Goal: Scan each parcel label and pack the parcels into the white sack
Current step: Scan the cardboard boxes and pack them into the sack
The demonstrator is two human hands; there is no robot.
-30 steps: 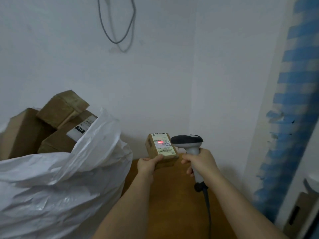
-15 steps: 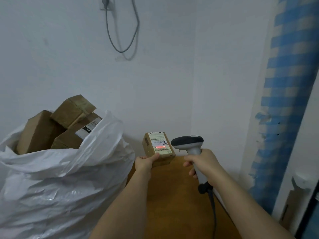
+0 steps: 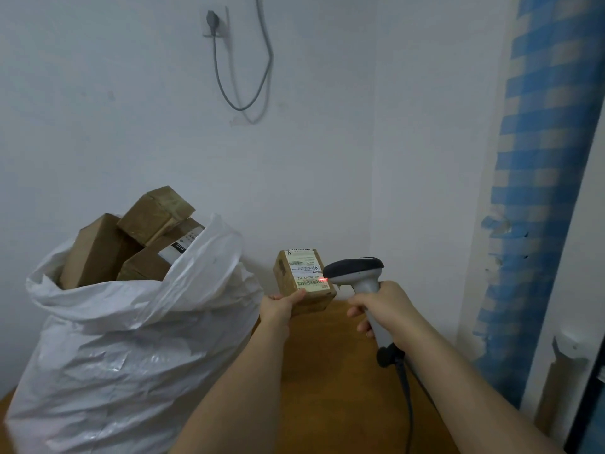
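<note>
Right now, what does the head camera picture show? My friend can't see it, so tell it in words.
A left hand holds up a small brown parcel while the right hand points a corded scanner at its label, where a red light glows. To the left, a white sack stuffed with cardboard boxes stands on a wooden table.

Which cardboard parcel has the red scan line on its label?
The small parcel in the left hand; the three others sit in the white sack, unlit.

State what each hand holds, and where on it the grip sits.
The left hand holds a small cardboard parcel by its lower near corner. The right hand holds the barcode scanner by its handle.
</note>
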